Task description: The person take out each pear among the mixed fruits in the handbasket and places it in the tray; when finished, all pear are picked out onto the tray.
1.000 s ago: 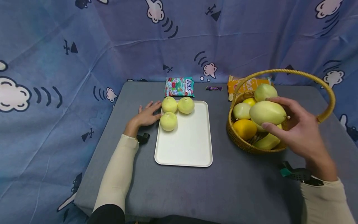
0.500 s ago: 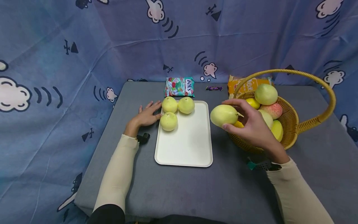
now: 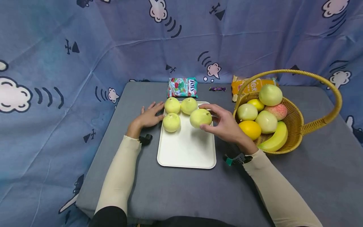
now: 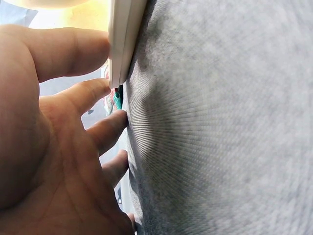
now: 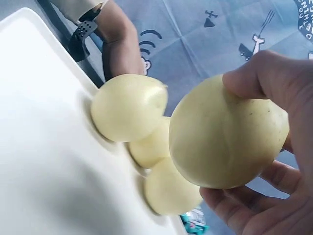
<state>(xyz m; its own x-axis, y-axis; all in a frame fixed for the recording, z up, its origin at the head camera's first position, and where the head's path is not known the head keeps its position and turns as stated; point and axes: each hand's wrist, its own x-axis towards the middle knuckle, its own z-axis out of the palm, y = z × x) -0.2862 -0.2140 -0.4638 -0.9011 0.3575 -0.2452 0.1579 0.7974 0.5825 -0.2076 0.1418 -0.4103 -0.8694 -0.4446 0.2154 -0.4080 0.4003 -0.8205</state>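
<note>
My right hand (image 3: 225, 124) grips a pale yellow-green pear (image 3: 200, 118), thumb on one side and fingers on the other, above the upper right part of a white tray (image 3: 187, 154). In the right wrist view the held pear (image 5: 225, 134) hangs apart from the tray surface, in front of three similar pears (image 5: 128, 107). Those pears (image 3: 171, 122) sit grouped at the tray's upper left. My left hand (image 3: 148, 118) rests at the tray's left edge with its fingers spread. In the left wrist view, thumb and index fingertip touch the tray's rim (image 4: 122, 44).
At the right stands a yellow wicker basket (image 3: 297, 126) with a tall handle, holding a banana (image 3: 275, 138), a peach (image 3: 277, 111), lemon-like yellow fruit and several pale fruits. Behind the tray lie a teal snack bag (image 3: 182, 87), a small purple candy (image 3: 217, 89) and an orange packet (image 3: 236, 85).
My right hand has carried the pear leftward from over the basket to above the tray, uncovering the basket's fruit. My left hand has stayed at the tray's edge.
</note>
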